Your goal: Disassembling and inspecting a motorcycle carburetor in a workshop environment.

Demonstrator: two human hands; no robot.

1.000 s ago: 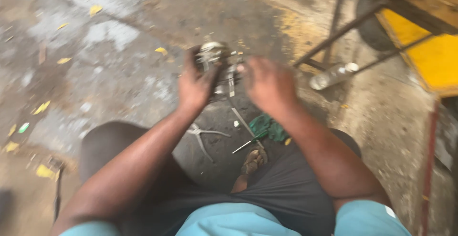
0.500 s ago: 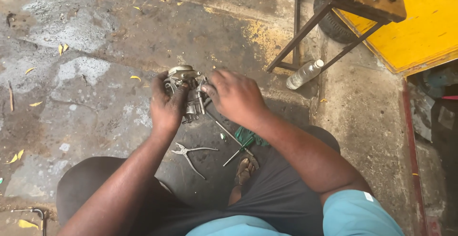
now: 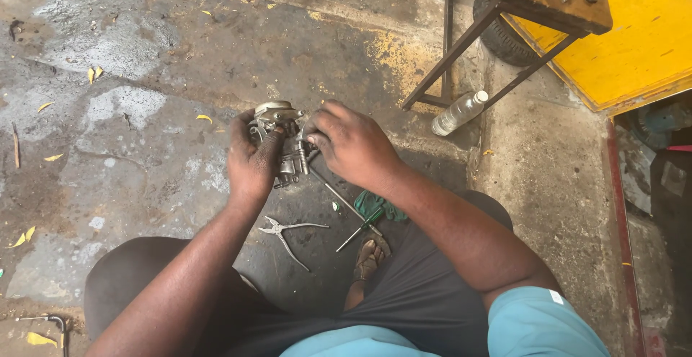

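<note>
Grey, oil-stained metal sits at the centre of the frame: a small engine part (image 3: 282,140), something like a carburettor, held up above the concrete floor (image 3: 130,97) between both of our hands. Our left hand (image 3: 252,161) is wrapped round its left side, fingers curled tight over the body. Our right hand (image 3: 353,144) is closed at the part's right edge, fingertips pinched on a small fitting there; what exactly they grip we cannot tell.

Against the frames from a second and half a second ago, the part has barely moved between the hands. The left hand kept the same clasp, while the right hand drew its fingers in from a looser, spread hold on top to this tight pinch at the side. The view has also steadied and sharpened. We judge the work is now fine fingering on one fitting, with the left hand only bracing.

Below the hands, in the lower middle, a pair of pliers (image 3: 287,233) lies open on the floor, with a screwdriver (image 3: 360,228) beside a green rag (image 3: 378,204). A plastic bottle (image 3: 458,112) lies at the upper right, near the leg of a metal-framed wooden stool (image 3: 555,3).
</note>
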